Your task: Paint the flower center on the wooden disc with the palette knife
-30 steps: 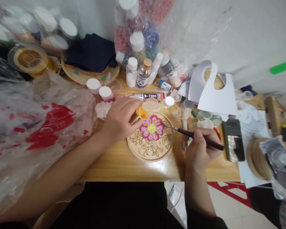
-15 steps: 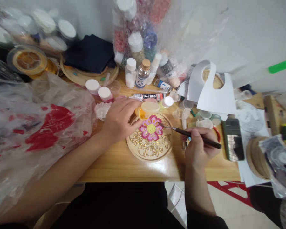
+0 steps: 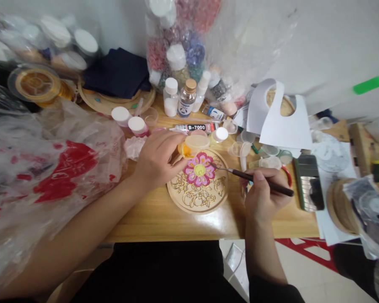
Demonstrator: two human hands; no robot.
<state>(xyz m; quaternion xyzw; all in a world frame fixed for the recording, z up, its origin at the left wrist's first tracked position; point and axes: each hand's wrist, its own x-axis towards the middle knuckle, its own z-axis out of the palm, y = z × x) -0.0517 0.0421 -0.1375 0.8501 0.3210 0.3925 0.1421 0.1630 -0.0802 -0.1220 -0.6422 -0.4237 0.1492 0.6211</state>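
L hand (image 3: 158, 160) holds 1 cup (image 3: 185, 150), R hand (image 3: 262, 198) 1 tool (image 3: 241, 174) nr 1 flower (image 3: 199, 169).

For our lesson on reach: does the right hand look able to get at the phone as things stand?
Probably yes: the phone lies beside the right hand, with wooden tabletop showing between them, though that hand holds a dark-handled tool.

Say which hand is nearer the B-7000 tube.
Left. The left hand is close in front of the tube; the right hand, holding a tool, is farther, to its front right.
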